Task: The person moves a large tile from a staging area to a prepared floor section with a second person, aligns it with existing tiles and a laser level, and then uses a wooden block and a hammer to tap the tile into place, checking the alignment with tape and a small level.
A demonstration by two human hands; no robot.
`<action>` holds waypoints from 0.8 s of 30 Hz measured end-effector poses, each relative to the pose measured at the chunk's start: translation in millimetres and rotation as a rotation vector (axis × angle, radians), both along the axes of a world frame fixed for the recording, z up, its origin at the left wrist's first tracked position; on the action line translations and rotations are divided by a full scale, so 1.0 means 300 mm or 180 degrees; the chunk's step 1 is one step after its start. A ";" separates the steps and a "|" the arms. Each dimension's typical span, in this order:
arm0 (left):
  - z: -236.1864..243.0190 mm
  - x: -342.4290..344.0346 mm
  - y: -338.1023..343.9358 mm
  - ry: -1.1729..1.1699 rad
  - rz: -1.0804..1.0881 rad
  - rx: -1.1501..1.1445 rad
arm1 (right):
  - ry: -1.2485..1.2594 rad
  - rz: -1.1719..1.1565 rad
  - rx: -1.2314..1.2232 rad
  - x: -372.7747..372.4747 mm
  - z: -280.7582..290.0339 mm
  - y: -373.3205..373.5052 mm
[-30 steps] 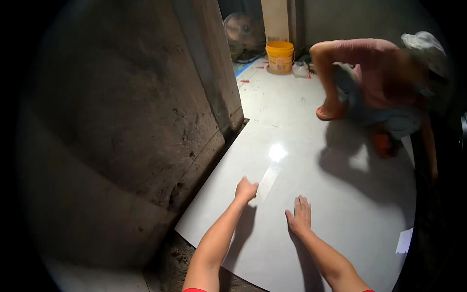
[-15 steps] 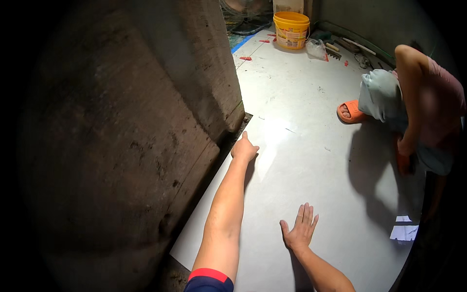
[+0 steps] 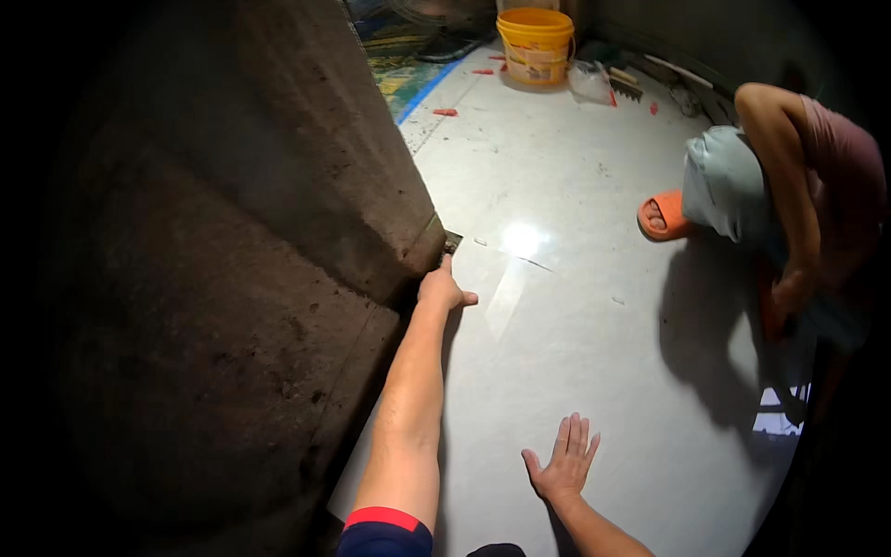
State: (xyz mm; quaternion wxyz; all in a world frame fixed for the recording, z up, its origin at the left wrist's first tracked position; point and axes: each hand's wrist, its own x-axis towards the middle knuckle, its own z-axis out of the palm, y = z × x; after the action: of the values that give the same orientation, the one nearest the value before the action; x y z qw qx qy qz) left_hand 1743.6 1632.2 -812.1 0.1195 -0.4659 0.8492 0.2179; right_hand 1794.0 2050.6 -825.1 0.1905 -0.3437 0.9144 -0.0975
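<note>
Wall, one: dark, rough and stained, along my left (image 3: 251, 278).

Slab, one: white, glossy, broad and flat (image 3: 557, 362), lying beneath and ahead of me, its left edge beside the foot of the wall. I judge it heavy, stiff and brittle, smooth enough for a palm to slide, its corners liable to chip; the edges look like the place to take hold, with both hands well apart and the middle merely pressed.

Co-worker, one: crouched at the right in a pink top (image 3: 845, 176).

Bucket, one: yellow, at the far end (image 3: 536, 56).

Sandal, one: orange, on the co-worker's foot, right of the slab's middle (image 3: 664, 221).

My left grip (image 3: 442, 290): at the slab's far left edge by the wall, forefinger stretched forward, thumb spread to the right; whether the other fingers hook the edge I cannot tell.

My right grip (image 3: 562, 469): nearer, palm down on the slab, fingers fanned, holding nothing.

Red pieces, several: small, on the far floor, left of the bucket (image 3: 445, 112).
</note>
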 end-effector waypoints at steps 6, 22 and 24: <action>0.018 -0.013 0.007 -0.0034 0.0040 0.0178 | 0.0030 -0.0006 -0.0022 0.011 -0.012 0.005; -0.052 0.002 -0.004 0.0939 0.0282 0.0456 | 0.0625 -0.0005 -0.0080 -0.015 0.011 0.017; -0.057 0.003 -0.010 0.0836 0.0370 0.0205 | 0.0287 -0.0017 -0.0177 -0.007 0.043 -0.006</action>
State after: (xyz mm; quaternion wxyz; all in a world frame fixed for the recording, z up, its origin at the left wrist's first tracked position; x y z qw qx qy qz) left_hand 1744.6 1629.3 -829.1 0.0094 -0.4777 0.8217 0.3108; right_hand 1791.8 2048.8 -812.1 0.1393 -0.3505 0.9198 -0.1078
